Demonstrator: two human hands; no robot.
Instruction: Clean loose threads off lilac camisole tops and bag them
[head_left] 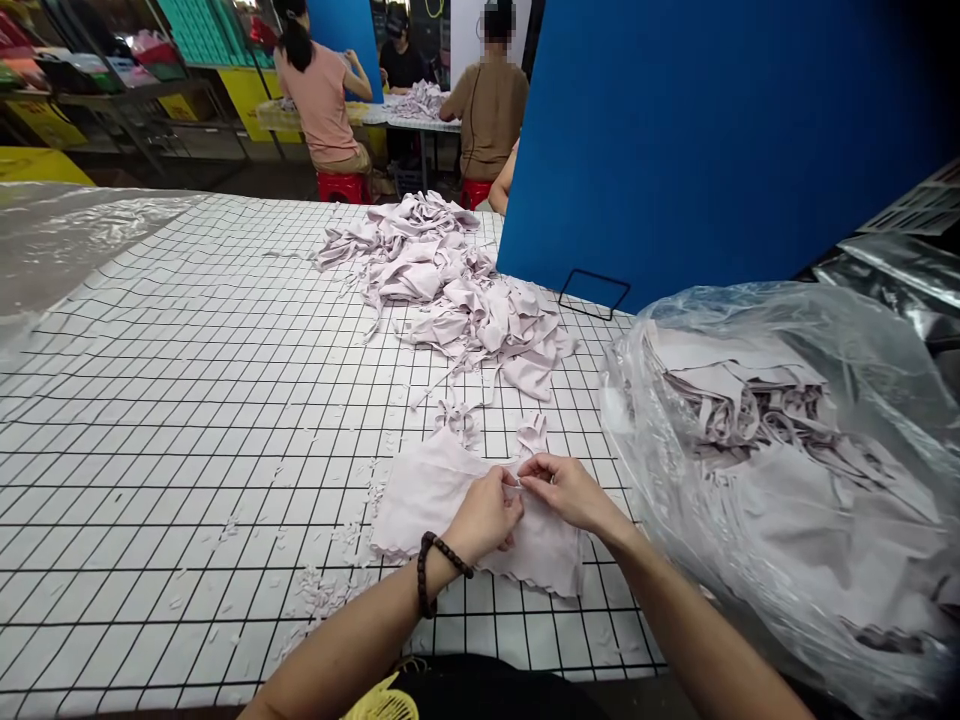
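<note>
A pale pink camisole top (pixel 420 490) with a scalloped hem lies flat on the grid-patterned table in front of me. Its gathered straps (pixel 459 420) point away from me. My left hand (pixel 491 508), with a dark beaded bracelet on the wrist, pinches the fabric near the top edge. Close beside it, my right hand (pixel 559 485) has thumb and forefinger pressed together at the same edge. Both pinches meet at the middle of the neckline, and any small piece between the fingertips is too tiny to make out.
Beyond the top lies a heap of similar pink garments (pixel 465 290). A clear plastic bag (pixel 622 400) with stacked garments stands on the right, before a blue panel (pixel 690 150). Small scraps (pixel 322 595) litter the grid cloth (pixel 187 420). Several people sit at another table behind.
</note>
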